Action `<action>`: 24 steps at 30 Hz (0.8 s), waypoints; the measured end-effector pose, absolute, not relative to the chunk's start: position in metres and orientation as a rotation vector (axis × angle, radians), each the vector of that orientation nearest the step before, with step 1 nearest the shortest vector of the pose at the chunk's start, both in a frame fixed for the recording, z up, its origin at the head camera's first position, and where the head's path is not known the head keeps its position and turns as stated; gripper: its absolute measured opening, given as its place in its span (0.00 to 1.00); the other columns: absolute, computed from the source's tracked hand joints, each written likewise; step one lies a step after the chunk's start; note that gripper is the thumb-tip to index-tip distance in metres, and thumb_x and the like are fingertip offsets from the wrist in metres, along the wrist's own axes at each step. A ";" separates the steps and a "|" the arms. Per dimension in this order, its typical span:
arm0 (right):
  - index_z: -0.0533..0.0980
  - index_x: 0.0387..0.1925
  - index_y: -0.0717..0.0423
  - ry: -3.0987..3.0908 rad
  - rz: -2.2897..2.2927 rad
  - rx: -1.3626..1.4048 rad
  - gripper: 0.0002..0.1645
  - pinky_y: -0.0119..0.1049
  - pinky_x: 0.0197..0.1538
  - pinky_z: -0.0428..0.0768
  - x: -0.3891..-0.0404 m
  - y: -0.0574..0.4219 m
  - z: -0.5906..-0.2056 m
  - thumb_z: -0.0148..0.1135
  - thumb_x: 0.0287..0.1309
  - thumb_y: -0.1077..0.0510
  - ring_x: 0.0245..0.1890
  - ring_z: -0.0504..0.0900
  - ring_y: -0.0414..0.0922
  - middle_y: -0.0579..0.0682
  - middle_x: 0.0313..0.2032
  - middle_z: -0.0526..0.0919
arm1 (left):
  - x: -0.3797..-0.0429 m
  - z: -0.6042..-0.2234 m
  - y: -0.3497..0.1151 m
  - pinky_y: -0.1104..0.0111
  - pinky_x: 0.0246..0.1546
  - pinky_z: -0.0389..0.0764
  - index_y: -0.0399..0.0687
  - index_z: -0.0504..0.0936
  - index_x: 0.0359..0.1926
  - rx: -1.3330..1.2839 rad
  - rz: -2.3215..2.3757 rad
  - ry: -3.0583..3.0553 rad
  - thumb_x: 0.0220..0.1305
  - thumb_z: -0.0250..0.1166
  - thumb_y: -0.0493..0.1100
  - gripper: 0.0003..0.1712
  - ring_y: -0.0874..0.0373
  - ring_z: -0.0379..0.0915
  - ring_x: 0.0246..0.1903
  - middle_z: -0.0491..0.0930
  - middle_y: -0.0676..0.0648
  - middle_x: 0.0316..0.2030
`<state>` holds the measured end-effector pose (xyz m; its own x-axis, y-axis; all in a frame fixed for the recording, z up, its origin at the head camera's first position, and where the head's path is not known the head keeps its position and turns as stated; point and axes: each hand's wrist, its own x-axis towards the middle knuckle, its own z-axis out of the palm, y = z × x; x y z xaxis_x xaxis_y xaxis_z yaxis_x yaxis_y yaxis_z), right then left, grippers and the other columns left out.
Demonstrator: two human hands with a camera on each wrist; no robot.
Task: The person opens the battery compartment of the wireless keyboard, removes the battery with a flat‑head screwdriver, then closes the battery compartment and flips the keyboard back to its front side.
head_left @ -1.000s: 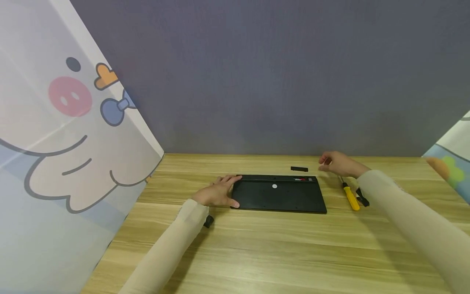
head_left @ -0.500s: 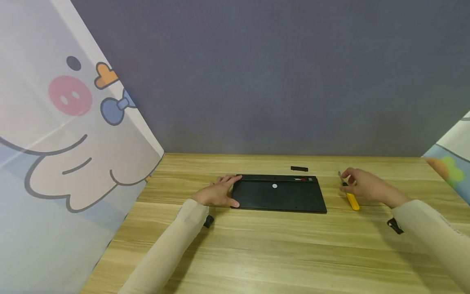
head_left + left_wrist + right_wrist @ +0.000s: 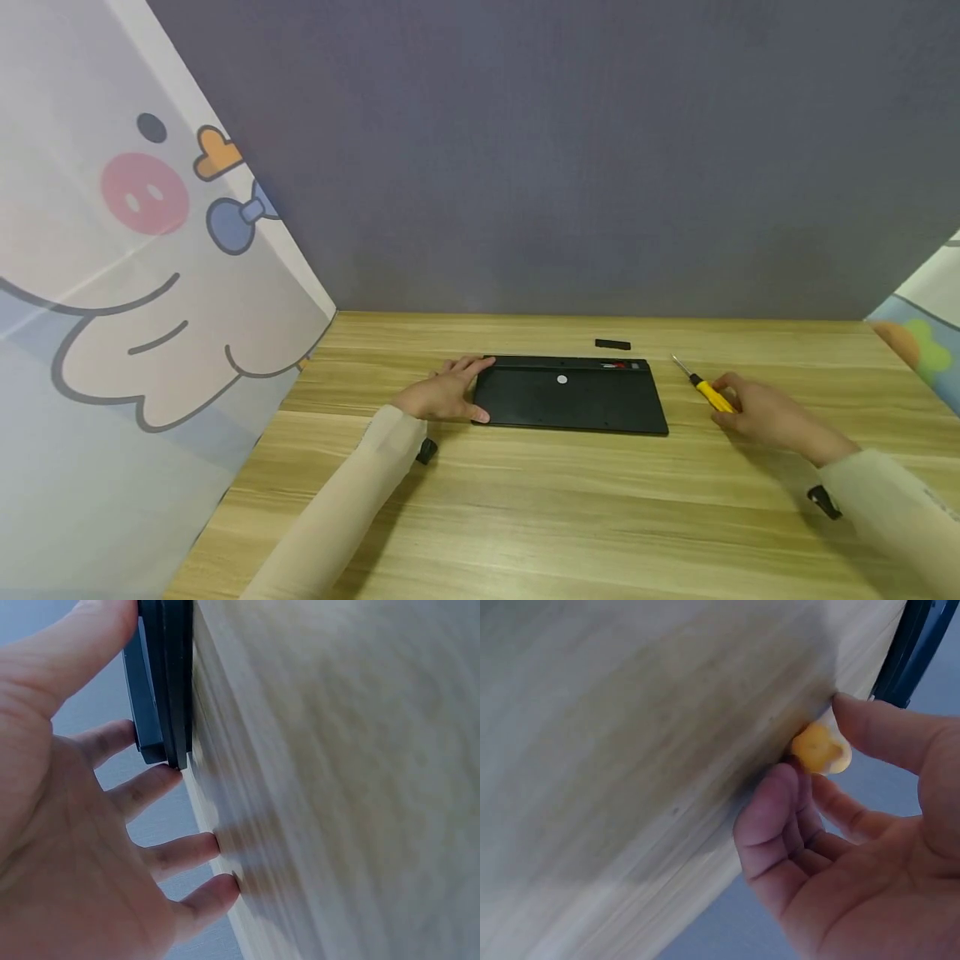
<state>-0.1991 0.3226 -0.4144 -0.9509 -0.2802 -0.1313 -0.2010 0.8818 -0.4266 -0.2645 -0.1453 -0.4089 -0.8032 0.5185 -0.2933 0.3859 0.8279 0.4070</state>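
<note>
A black keyboard (image 3: 577, 402) lies underside up on the wooden table, with a round white sticker and an open slot at its back right showing something red. My left hand (image 3: 447, 392) rests on its left end, thumb at the front corner and index finger at the back corner. In the left wrist view the fingers (image 3: 154, 787) are spread and nearly straight, some touching the table. Right of the keyboard, my right hand (image 3: 765, 421) pinches the yellow handle of a screwdriver (image 3: 708, 393), whose metal tip points back and left. The handle's end (image 3: 821, 748) shows between thumb and fingers.
A small black cover strip (image 3: 612, 344) lies behind the keyboard. Black strap pieces hang under both wrists. A grey panel (image 3: 570, 167) rises at the table's back edge, and a cartoon-printed sheet (image 3: 150, 350) stands on the left.
My right hand has moved right and toward me, from beside the cover strip to the screwdriver, and has taken hold of its handle. The screwdriver has turned, tip leftward. The left hand stays put.
</note>
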 end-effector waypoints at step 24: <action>0.73 0.45 0.70 3.175 -0.787 -0.458 0.15 0.33 0.18 0.64 -0.196 0.319 -0.404 0.62 0.55 0.69 0.17 0.64 0.41 0.50 0.24 0.71 | -0.266 -0.411 -0.147 0.39 0.61 0.44 0.66 0.42 0.75 0.689 0.495 2.591 0.53 0.68 0.61 0.57 0.40 0.34 0.70 0.38 0.53 0.73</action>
<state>-0.1961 0.3190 -0.4035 -0.9488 -0.2264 0.2204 -0.3032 0.8489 -0.4329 -0.2660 -0.1469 -0.4109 -0.7926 0.5334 -0.2955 0.3870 0.8145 0.4322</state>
